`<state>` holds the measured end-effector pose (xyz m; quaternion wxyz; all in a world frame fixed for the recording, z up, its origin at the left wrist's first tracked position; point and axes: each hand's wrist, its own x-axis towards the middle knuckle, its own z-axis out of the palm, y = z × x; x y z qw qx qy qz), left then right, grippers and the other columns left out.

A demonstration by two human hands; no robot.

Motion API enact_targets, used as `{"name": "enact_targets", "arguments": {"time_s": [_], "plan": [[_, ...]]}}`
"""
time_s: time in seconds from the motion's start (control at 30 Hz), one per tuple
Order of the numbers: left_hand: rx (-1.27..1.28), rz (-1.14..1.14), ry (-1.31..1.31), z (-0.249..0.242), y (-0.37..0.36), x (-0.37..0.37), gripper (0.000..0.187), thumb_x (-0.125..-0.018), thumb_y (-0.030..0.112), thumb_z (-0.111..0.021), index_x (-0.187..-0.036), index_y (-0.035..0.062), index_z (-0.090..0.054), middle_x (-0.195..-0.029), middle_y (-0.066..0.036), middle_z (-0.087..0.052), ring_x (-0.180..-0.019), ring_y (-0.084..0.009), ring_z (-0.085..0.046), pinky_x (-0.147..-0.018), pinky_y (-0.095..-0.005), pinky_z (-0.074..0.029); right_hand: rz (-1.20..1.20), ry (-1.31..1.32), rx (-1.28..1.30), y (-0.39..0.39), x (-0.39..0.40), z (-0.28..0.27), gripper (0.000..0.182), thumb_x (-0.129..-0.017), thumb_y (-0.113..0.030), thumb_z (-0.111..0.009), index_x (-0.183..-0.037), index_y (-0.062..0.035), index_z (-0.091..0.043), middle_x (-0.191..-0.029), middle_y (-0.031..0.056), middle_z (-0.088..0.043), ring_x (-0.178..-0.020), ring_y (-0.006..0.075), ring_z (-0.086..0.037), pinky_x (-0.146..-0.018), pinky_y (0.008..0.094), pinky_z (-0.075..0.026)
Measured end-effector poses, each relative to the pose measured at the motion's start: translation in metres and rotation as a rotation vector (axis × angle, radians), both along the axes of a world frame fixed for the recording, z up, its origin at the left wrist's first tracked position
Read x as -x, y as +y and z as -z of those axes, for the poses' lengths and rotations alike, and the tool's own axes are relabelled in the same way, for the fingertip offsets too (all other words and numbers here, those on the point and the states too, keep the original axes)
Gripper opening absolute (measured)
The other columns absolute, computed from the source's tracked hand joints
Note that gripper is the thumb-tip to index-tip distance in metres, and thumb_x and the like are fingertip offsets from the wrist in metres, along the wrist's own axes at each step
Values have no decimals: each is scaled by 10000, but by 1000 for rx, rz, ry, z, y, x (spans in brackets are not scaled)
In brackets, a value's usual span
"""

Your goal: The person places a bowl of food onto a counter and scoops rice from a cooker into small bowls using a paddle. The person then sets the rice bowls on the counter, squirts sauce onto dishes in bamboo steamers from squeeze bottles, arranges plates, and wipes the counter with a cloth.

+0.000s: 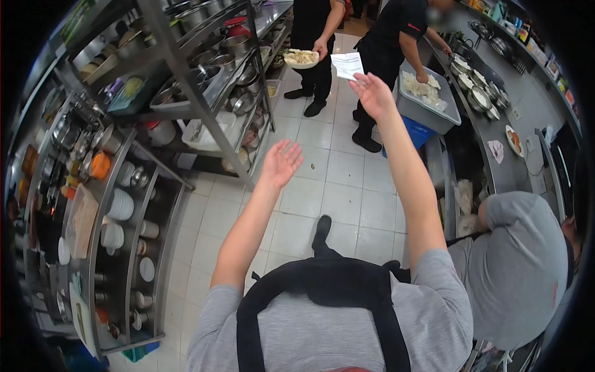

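My right hand is stretched far forward and pinches a white paper slip with print on it. Out to the left, my left hand is held in the air with its fingers apart and nothing in it. Beyond the slip, a person in dark clothes holds a white plate of food. That plate and the slip are apart.
Metal shelves with pots and bowls stand at left, and a lower rack carries white dishes. At right, a co-worker reaches into a grey tub. Another person in a grey shirt bends close beside me.
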<state>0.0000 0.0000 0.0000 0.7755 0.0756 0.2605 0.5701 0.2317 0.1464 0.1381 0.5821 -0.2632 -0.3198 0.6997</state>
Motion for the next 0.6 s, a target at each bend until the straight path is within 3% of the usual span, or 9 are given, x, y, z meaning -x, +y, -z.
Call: {"name": "enact_targets", "arguments": {"time_s": [0.07,0.1,0.3,0.4,0.43,0.5,0.53,0.6], "plan": [[66,-95,-23,2,22,-9,576,-818,350,-579,-1263,73,-341,-1279,-153,-385,-1160,-311,-428,-975,-462,-361,16,-40,36,12,-3,-12,291,-913,-159,-429,-1037,103,-455,-1068,202,-512,-958,293,-546,-861,387,-493],[49,-91,11,18,116,-1,576,-818,350,-579,-1263,73,-341,-1279,-153,-385,-1160,-311,-428,-975,-462,-361,21,-6,22,100,1,10,291,-913,-159,-429,-1037,103,-455,-1068,202,-512,-958,293,-546,-861,387,-493],[34,-69,42,30,290,-55,647,-778,292,-643,-1277,68,-299,-1289,-173,-340,-1130,-314,-444,-936,-443,-409,-16,-17,35,241,-15,11,269,-911,-150,-439,-1004,102,-458,-983,193,-543,-917,302,-571,-804,366,-522],[17,-55,67,42,371,-86,1083,-687,145,-729,-1400,203,84,-1406,-181,-168,-1197,-375,-356,-938,-525,-370,-9,-30,25,297,-14,15,250,-904,-140,-453,-993,94,-462,-963,188,-553,-880,296,-587,-785,367,-529],[18,-46,66,39,391,-93,1083,-687,145,-729,-1400,203,84,-1406,-181,-168,-1197,-375,-356,-938,-525,-370,0,-31,26,314,-12,17,250,-904,-140,-453,-993,94,-462,-963,188,-553,-880,296,-587,-785,367,-529],[33,-281,9,36,424,-105,1103,-699,113,-696,-1392,265,149,-1410,-162,-164,-1214,-370,-330,-906,-543,-384,8,-30,62,341,-9,24,227,-895,-126,-467,-984,83,-471,-948,183,-561,-858,287,-595,-764,363,-534],[-5,-371,-21,36,439,-105,943,-686,97,-683,-1355,245,-34,-1334,-130,-260,-1143,-354,-410,-881,-590,-403,14,-45,74,352,-8,28,214,-890,-117,-472,-984,75,-474,-947,179,-560,-860,278,-595,-746,357,-536],[-191,-382,2,36,462,-98,818,-714,55,-605,-1352,215,-119,-1289,-134,-337,-1138,-367,-435,-888,-592,-408,24,-82,83,369,-7,33,214,-890,-116,-471,-992,73,-477,-954,167,-554,-858,274,-592,-749,348,-531]]}}
